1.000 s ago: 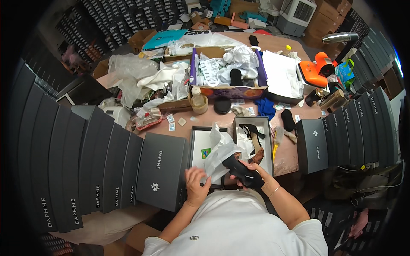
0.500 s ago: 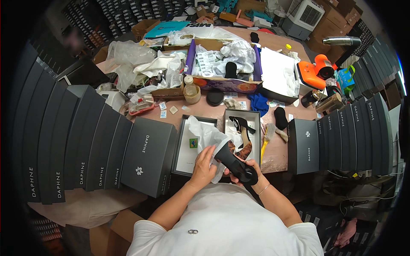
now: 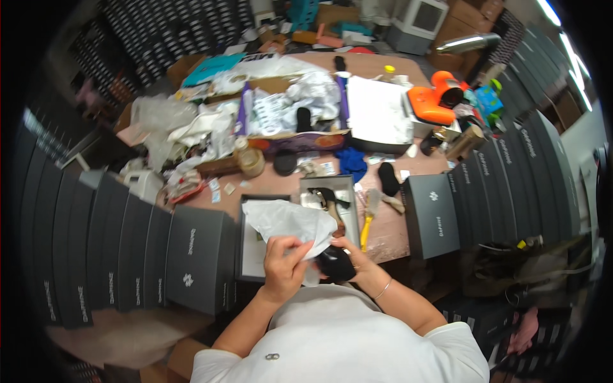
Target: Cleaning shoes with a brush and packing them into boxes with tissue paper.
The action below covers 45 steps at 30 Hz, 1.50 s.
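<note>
A black high-heeled shoe (image 3: 336, 265) is in my right hand (image 3: 359, 263), whose fingers wrap round its side. White tissue paper (image 3: 290, 220) drapes over the shoe's far part, hiding most of it. My left hand (image 3: 285, 267) pinches the paper between thumb and fingers, just left of the shoe. Beyond my hands, another black strappy shoe (image 3: 330, 199) lies in an open grey shoe box (image 3: 348, 185), partly behind the paper. Left of it is a second open grey box (image 3: 253, 258) with a white inside, partly covered by the paper.
Grey shoe boxes stand in rows at the left (image 3: 199, 255) and right (image 3: 434, 214). A yellow-handled brush (image 3: 366, 231), a black pad (image 3: 387, 179) and a blue cloth (image 3: 351, 164) lie on the table. Behind are a jar (image 3: 249, 163), a purple carton (image 3: 300, 142) and an orange device (image 3: 432, 105).
The tissue paper has come over the shoe, covering its leopard-print part and much of the black sole. My left hand has closed on the paper. The whole view has shifted.
</note>
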### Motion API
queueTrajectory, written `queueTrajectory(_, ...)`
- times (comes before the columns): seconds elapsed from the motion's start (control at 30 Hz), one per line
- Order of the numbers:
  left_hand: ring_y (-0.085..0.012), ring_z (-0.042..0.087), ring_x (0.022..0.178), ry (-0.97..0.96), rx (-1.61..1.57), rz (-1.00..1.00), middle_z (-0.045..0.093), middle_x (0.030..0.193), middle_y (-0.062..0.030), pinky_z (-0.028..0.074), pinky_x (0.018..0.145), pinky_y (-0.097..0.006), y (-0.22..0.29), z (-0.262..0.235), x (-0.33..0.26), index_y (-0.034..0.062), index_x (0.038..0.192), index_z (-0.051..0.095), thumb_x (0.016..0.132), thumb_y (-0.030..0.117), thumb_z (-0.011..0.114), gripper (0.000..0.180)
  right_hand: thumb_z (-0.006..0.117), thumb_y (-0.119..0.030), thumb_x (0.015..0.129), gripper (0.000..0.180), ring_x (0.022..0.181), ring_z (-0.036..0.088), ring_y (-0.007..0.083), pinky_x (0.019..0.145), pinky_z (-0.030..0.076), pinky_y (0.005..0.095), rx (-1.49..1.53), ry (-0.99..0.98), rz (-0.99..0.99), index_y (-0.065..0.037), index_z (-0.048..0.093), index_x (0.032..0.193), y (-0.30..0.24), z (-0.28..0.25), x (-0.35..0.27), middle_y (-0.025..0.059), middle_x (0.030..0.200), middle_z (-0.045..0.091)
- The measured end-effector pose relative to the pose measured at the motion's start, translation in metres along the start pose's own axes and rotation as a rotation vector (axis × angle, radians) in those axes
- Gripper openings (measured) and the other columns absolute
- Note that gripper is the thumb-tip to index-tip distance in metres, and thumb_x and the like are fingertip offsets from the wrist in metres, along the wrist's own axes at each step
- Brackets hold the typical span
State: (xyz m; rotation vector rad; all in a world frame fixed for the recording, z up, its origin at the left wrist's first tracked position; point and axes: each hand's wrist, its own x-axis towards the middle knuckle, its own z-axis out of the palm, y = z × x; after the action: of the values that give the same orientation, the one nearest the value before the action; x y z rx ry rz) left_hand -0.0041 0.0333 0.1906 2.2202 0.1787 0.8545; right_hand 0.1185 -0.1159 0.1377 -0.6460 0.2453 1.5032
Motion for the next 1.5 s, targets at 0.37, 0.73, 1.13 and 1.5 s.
queueTrajectory(0.37, -0.0222, 0.059, 0.064, -0.159, -0.355, 0.207, 0.058, 0.082, -0.0083, 0.047, 0.056, -0.03, 0.008, 0.048, 0.011, 0.0048, 0.102, 0.069, 0.068, -0.013, 0.062, 0.039, 0.057, -0.019, 0.092, 0.042, 0.119, 0.048, 0.019, 0.1, 0.038, 0.0314, -0.71, 0.296, -0.799, 0.0, 0.047, 0.128, 0.016, -0.046, -0.022, 0.0093, 0.126, 0.052)
queueTrajectory(0.73, -0.0197, 0.057, 0.059, -0.537, -0.568, 0.526, 0.056, 0.074, -0.0072, 0.045, 0.05, -0.03, 0.038, 0.098, 0.009, 0.0002, 0.106, 0.066, 0.066, -0.004, 0.066, 0.04, 0.054, -0.014, 0.091, 0.055, 0.121, 0.047, 0.0204, 0.103, 0.039, 0.0316, -0.916, 0.301, -0.978, -0.002, 0.034, 0.14, -0.012, -0.078, -0.056, 0.0101, 0.135, 0.046)
queueTrajectory(1.13, -0.0342, 0.057, 0.104, -0.544, -0.315, 0.169, 0.052, 0.12, -0.0198, 0.047, 0.089, -0.037, 0.038, 0.134, 0.006, -0.0037, 0.13, 0.044, 0.083, 0.022, 0.068, 0.06, 0.045, -0.022, 0.096, 0.049, 0.128, 0.041, 0.0225, 0.108, 0.032, 0.0331, -1.352, 1.023, -0.903, -0.003, 0.035, 0.14, -0.11, -0.186, -0.123, 0.0155, 0.137, 0.043)
queueTrajectory(1.5, -0.0393, 0.063, 0.091, -0.497, -0.01, -0.882, 0.065, 0.096, -0.0246, 0.049, 0.083, -0.039, -0.136, 0.219, -0.017, -0.0053, 0.113, 0.054, 0.072, 0.038, 0.069, 0.062, 0.044, -0.025, 0.096, 0.051, 0.135, 0.032, 0.0331, 0.112, 0.025, 0.0393, -2.44, 0.974, -0.284, -0.001, 0.036, 0.14, -0.03, -0.35, -0.194, 0.0228, 0.143, 0.037)
